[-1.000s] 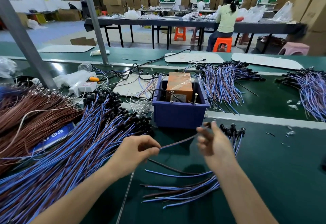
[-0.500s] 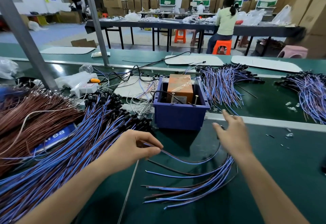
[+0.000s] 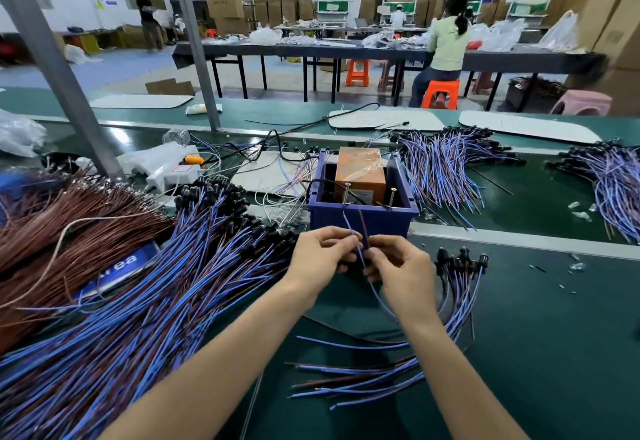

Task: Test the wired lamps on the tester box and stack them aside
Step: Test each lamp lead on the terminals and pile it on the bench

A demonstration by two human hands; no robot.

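The blue tester box [image 3: 360, 221] with an orange unit inside stands mid-table, two metal pins [image 3: 346, 194] rising at its near rim. My left hand [image 3: 320, 254] and my right hand [image 3: 398, 266] meet just in front of it, each pinching a lead of one wired lamp [image 3: 360, 249]; the blue and brown wire ends point up toward the pins. The lamp's wire curves down under my right hand. A small stack of wired lamps [image 3: 453, 287] lies to the right, black heads near the box. A big heap of blue-wired lamps [image 3: 166, 294] fills the left.
Brown wires [image 3: 62, 232] are piled at the far left over a blue sign. More lamp bundles [image 3: 443, 166] lie beyond the box and at the right edge [image 3: 609, 180]. A white power strip [image 3: 173, 176] and loose cables sit behind. Grey posts rise on the left. People work at a far table.
My right hand has left the stack on the right and come back to my left hand. Both hands now hold one lamp's wire ends upright before the box.
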